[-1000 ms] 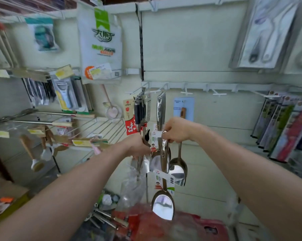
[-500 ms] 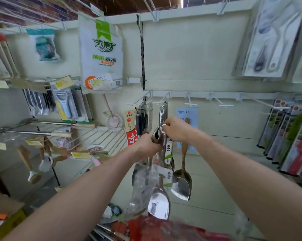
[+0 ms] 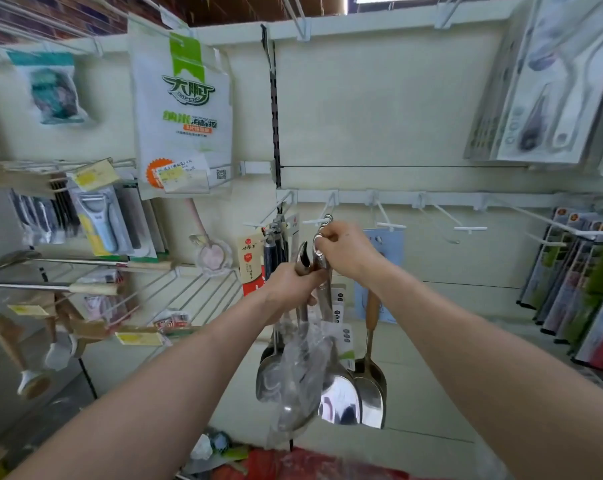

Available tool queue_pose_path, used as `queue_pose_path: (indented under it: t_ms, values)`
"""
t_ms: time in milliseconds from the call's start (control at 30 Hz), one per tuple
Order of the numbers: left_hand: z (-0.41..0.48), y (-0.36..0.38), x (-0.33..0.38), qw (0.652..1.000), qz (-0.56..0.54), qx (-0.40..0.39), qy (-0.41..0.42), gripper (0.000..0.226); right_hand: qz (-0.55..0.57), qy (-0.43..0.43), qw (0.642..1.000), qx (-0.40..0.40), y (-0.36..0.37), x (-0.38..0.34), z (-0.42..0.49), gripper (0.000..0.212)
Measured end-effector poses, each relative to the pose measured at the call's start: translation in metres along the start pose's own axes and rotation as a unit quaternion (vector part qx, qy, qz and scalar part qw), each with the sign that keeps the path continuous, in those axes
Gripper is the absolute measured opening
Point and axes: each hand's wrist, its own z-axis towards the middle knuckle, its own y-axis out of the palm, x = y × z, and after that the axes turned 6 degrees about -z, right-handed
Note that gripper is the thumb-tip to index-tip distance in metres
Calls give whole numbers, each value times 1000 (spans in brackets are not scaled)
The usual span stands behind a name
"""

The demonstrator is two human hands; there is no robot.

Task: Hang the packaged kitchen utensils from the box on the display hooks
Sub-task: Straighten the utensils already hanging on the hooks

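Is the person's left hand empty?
No, the left hand grips the handles of metal utensils hanging below it, while the right hand pinches a spoon handle at the hook.

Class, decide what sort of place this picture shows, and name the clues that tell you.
Probably a shop's kitchenware aisle: white display hooks along the wall, yellow price tags, and a packaged peeler hanging among other carded goods.

By a white hook (image 3: pixel 312 222), right hand (image 3: pixel 345 252) on one spatula handle (image 3: pixel 319 265), left hand (image 3: pixel 289 289) around seemingly two more.
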Motion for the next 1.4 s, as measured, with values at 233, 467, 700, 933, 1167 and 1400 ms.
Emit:
queue_pose_path:
  t_ms: [233, 467, 700, 933, 1167, 1400]
  values:
    - [10, -11, -2, 1000, 22, -15, -2, 43, -3, -8, 1000, 24, 1, 1, 12, 13]
    - [10, -17, 4, 999, 18, -28, -8, 30, -15, -7, 998, 52, 5, 3, 17, 13]
    - [10, -15, 5, 998, -3, -63, -18, 25, 43, 14, 999, -1, 1, 5, 20, 11]
    - [12, -18, 4, 996, -12, -87, -26, 21, 39, 9, 998, -41, -1, 3, 21, 18]
    - [10, -20, 0, 997, -38, -73, -6, 21, 45, 11, 997, -63, -4, 0, 23, 27]
    - [11, -21, -2, 995, -25, -91, 21, 23, 64, 17, 996, -59, -2, 1, 21, 29]
